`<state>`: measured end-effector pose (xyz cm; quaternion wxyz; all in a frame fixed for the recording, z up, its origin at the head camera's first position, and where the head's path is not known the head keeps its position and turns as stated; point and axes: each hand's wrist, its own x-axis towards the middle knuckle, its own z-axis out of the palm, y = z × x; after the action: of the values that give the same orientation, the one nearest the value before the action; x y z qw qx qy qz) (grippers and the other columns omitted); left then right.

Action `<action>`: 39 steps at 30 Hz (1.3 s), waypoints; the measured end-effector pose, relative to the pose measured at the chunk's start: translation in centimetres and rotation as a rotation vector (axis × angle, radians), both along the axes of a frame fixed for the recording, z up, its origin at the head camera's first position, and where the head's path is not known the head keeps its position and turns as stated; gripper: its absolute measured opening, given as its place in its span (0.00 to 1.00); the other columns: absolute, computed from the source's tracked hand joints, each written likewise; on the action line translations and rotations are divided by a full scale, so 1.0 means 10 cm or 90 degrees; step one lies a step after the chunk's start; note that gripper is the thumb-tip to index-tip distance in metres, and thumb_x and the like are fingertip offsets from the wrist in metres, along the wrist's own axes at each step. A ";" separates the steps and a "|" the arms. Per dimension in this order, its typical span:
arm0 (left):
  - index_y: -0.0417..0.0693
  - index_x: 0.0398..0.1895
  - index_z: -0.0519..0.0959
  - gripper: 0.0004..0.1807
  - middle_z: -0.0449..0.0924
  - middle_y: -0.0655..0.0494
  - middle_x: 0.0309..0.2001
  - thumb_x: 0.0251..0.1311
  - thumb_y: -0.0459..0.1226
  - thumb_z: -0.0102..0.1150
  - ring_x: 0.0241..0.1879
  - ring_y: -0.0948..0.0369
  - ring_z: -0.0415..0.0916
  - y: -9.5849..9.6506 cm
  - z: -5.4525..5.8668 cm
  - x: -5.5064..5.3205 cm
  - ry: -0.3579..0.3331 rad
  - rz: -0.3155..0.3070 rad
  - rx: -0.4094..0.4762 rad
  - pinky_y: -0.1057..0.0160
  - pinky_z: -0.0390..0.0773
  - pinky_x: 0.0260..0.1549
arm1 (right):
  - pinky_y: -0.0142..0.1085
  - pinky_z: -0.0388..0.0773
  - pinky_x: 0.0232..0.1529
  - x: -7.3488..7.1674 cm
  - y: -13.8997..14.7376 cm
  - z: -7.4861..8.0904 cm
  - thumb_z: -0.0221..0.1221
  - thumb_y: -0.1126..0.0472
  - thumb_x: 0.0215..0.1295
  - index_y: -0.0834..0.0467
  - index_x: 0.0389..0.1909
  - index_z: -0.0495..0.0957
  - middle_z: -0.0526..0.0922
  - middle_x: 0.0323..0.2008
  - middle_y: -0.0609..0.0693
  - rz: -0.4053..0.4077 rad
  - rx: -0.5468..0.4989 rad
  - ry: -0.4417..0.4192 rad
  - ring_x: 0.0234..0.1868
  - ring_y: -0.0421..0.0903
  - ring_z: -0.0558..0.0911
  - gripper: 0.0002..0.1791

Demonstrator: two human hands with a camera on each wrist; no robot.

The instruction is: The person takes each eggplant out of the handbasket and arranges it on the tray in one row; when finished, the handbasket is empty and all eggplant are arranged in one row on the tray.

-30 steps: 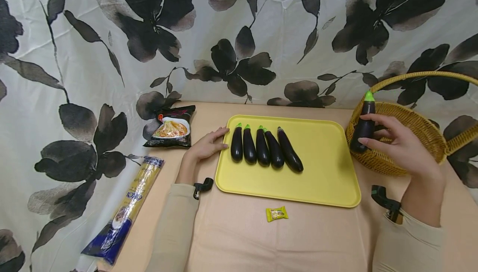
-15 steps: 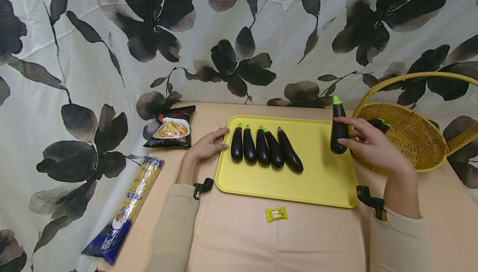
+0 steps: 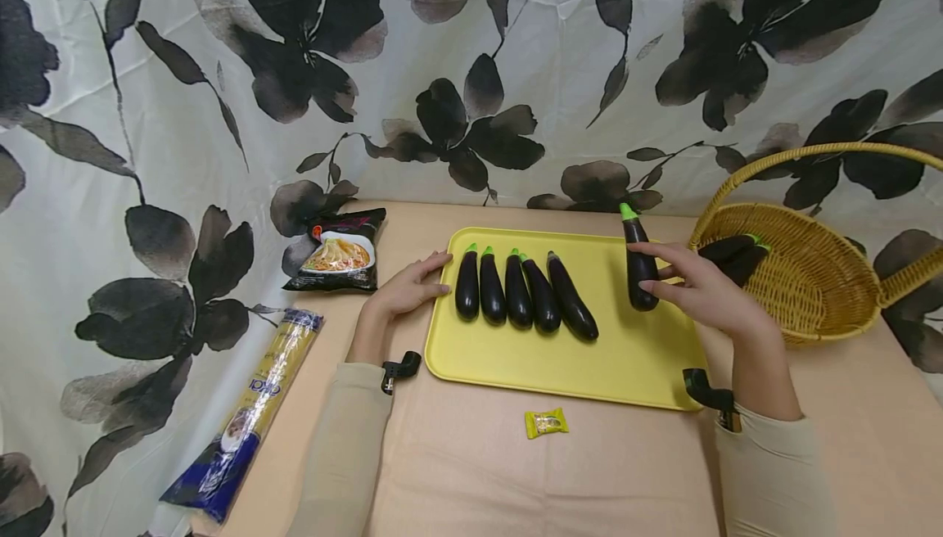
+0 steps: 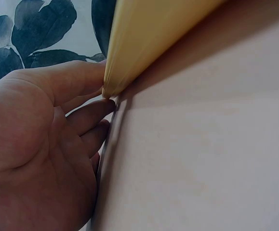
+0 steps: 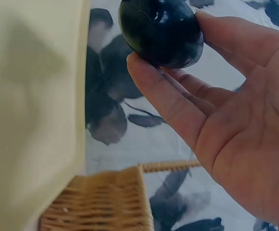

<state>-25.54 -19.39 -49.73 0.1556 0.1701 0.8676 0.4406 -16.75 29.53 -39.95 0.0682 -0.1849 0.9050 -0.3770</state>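
One peach-covered table point(image 3: 589, 480) adjoins a black-and-white floral curtain point(image 3: 567, 46). Glossy, dark, green-tipped and slightly tilted, an eggplant point(image 3: 633, 267) is pinched in the right hand point(image 3: 700, 285) above the yellow tray point(image 3: 626, 365); the left hand point(image 3: 405, 286) touches its rim, fingers extended.

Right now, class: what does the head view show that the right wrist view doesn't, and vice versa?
Only head: the left hand, black packet, long packet, small yellow packet, eggplants lying on the tray and in the basket. Only right wrist: palm of the right hand, lower end of the held eggplant face-on. Both: that hand, that eggplant, tray, basket, floral cloth.
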 end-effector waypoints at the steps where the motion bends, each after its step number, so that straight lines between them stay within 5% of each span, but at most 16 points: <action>1: 0.56 0.81 0.63 0.37 0.52 0.57 0.84 0.71 0.44 0.63 0.85 0.54 0.40 0.00 0.00 0.00 0.000 -0.001 -0.001 0.47 0.36 0.84 | 0.49 0.82 0.55 -0.01 -0.02 -0.02 0.59 0.59 0.78 0.48 0.80 0.63 0.66 0.74 0.62 0.007 0.004 -0.005 0.61 0.65 0.80 0.33; 12: 0.55 0.81 0.63 0.37 0.52 0.56 0.84 0.71 0.44 0.63 0.85 0.53 0.40 0.00 0.01 0.00 0.000 -0.003 0.001 0.47 0.37 0.84 | 0.59 0.79 0.58 -0.12 -0.23 -0.20 0.60 0.63 0.76 0.55 0.78 0.66 0.67 0.72 0.67 0.064 0.018 -0.022 0.61 0.64 0.77 0.32; 25: 0.54 0.81 0.63 0.36 0.53 0.55 0.84 0.72 0.43 0.62 0.85 0.55 0.41 -0.01 -0.02 0.00 0.007 -0.008 -0.004 0.49 0.34 0.84 | 0.42 0.75 0.48 -0.20 -0.35 -0.38 0.63 0.65 0.73 0.58 0.75 0.70 0.77 0.60 0.63 0.090 0.079 -0.034 0.49 0.53 0.76 0.31; 33: 0.54 0.81 0.63 0.36 0.52 0.56 0.84 0.72 0.43 0.62 0.85 0.55 0.41 -0.01 -0.01 -0.01 0.008 -0.008 -0.009 0.50 0.34 0.84 | 0.62 0.72 0.67 -0.21 -0.39 -0.46 0.61 0.62 0.76 0.55 0.77 0.68 0.70 0.74 0.65 0.101 0.087 -0.063 0.74 0.66 0.68 0.31; 39: 0.53 0.82 0.62 0.36 0.52 0.55 0.84 0.72 0.43 0.61 0.85 0.55 0.41 -0.01 0.00 -0.01 0.010 -0.012 -0.008 0.50 0.33 0.84 | 0.66 0.70 0.69 -0.20 -0.42 -0.44 0.60 0.61 0.76 0.56 0.76 0.69 0.72 0.73 0.64 0.106 0.100 -0.055 0.74 0.67 0.69 0.30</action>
<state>-25.60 -19.45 -49.77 0.1542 0.1805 0.8698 0.4326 -18.77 25.31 -44.33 0.1521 -0.2370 0.9095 -0.3058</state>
